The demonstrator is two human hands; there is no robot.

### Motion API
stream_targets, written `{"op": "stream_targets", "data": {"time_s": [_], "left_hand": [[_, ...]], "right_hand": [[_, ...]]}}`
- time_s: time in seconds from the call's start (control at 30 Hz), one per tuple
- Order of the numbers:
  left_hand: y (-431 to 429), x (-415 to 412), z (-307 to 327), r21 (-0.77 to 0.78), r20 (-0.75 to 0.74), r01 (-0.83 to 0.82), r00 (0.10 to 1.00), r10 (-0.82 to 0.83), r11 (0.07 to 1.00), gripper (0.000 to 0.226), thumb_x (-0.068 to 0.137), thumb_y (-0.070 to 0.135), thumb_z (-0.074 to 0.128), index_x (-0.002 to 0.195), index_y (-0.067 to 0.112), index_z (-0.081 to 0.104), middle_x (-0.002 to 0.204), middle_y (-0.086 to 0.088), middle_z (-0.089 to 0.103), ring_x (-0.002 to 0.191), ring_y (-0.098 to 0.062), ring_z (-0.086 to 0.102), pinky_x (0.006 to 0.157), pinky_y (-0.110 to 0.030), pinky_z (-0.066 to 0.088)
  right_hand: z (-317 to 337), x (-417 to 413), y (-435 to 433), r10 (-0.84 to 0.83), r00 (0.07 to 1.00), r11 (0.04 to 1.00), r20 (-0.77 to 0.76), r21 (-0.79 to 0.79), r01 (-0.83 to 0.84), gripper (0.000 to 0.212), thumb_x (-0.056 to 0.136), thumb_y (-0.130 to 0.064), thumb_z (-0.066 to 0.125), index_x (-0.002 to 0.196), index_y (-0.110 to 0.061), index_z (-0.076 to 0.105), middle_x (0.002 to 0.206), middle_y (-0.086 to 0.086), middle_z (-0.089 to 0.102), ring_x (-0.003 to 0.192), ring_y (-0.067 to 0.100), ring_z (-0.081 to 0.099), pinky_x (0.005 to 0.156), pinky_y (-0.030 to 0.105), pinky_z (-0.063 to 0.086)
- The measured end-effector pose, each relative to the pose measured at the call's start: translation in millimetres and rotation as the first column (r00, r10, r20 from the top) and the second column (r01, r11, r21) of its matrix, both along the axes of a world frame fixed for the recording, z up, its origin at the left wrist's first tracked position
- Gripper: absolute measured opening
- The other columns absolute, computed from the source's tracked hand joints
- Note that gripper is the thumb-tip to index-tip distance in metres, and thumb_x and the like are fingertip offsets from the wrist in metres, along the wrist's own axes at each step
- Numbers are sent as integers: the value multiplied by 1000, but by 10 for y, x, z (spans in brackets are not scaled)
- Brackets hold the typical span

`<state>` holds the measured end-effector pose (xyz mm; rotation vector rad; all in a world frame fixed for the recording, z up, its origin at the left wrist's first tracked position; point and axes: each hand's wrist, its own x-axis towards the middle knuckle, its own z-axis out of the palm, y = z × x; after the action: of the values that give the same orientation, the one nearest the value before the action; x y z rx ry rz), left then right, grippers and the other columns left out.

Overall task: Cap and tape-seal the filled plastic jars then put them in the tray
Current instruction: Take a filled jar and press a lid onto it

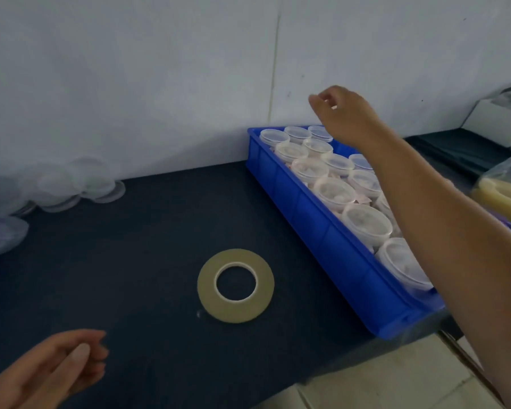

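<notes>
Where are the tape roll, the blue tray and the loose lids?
tape roll [206, 286]: head view, left side of its wound band.
blue tray [307, 216]: head view, its outer long wall.
loose lids [104, 190]: head view, clear lid at the pile's right edge.

Jars in tray, tape roll left, lids far left.
</notes>
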<state>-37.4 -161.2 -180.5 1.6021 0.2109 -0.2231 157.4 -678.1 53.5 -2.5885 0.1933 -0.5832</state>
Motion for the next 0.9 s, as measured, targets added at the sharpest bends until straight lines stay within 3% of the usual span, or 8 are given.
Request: {"op": "stream_targets", "data": {"time_s": [0.07,0.13,0.27,0.4,0.63,0.73,0.8,0.9], "left_hand": [[-2,-141,186,58,67,-52,997,48,997,24,87,21,62,89,25,85,88,-19,77,77,-28,79,64,-36,66],[36,-255,276,94,179,-89,981,72,992,25,84,41,67,95,27,84,91,-14,79,80,-28,79,69,-38,65],[-28,-552,563,165,320,-146,943,87,975,38,106,63,50,110,35,76,68,-13,71,41,-20,53,42,-15,39],[67,-762,865,180,423,-240,894,145,954,39,105,64,47,104,37,75,66,-10,66,44,-13,48,42,-19,39],[1356,-597,1364,379,572,-614,743,346,693,27,90,65,55,94,49,76,89,20,76,74,6,67,65,-22,49],[2096,-157,1449,716,475,-548,836,273,433,17,99,44,60,110,41,72,111,12,76,106,-16,70,87,-37,52],[2446,242,1408,921,244,-296,945,218,254,38,101,26,64,140,26,62,140,-12,65,125,-36,62,102,-48,50],[2606,731,1324,974,76,-102,988,133,203,40,96,28,69,133,15,63,134,-21,64,116,-42,62,99,-53,53]], "right_hand": [[103,-341,523,182,983,982,18,45,-182,38,101,-63,51,112,-33,71,112,-17,72,103,13,70,87,34,50],[75,-762,1046,380,925,922,-3,88,-378,33,98,-63,53,103,-37,72,97,-16,74,89,6,72,83,33,58],[-445,-1410,1937,689,719,724,-92,124,-678,38,105,-55,53,81,-29,67,74,-5,66,61,8,62,58,26,50],[-1405,-1770,2797,746,666,657,6,149,-739,55,108,-50,52,66,-16,41,61,2,44,54,16,42,52,38,40],[-2476,-1999,3193,735,642,677,217,-170,-716,53,108,-37,58,59,-20,45,57,-9,41,51,7,37,46,29,36],[-2466,-1971,3188,717,645,694,265,-179,-697,52,107,-36,58,60,-21,43,59,-13,35,53,6,32,55,20,23],[-2482,-1979,3201,736,623,675,265,-215,-706,51,106,-35,58,60,-22,43,59,-13,34,53,5,30,57,18,22],[-2505,-1983,3224,764,598,645,244,-259,-719,52,106,-35,59,58,-22,44,57,-11,38,53,4,29,53,20,26]]}}
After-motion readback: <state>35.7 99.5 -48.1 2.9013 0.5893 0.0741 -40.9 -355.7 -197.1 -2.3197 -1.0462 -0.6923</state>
